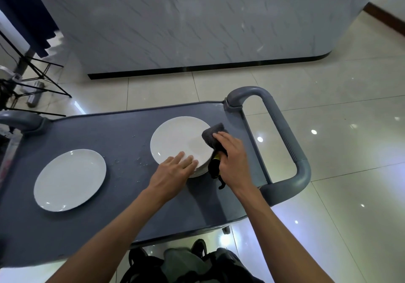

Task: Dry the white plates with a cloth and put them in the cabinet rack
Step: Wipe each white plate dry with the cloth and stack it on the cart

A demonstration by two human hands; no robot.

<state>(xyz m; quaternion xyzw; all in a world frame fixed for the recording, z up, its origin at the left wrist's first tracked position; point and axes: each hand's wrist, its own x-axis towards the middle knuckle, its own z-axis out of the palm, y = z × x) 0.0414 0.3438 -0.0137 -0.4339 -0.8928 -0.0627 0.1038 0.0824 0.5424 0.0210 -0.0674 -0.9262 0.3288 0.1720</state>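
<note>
- Right hand (pixel 232 160): fingers curled round a dark grey cloth (pixel 213 136), pressing it on the right rim of the plate stack.
- Left hand (pixel 173 173): fingers straight, flat on the stack's near rim.
- Plate stack (pixel 177 140): white plates, on the grey cart tabletop (pixel 122 133).
- Single white plate (pixel 70 179): well left of the stack, lying flat.
- Water droplets (pixel 140 162): just left of the stack.
- Cart handle (pixel 282 133): right of the stack.

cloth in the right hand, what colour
Dark grey cloth, seen in the head view.
</note>
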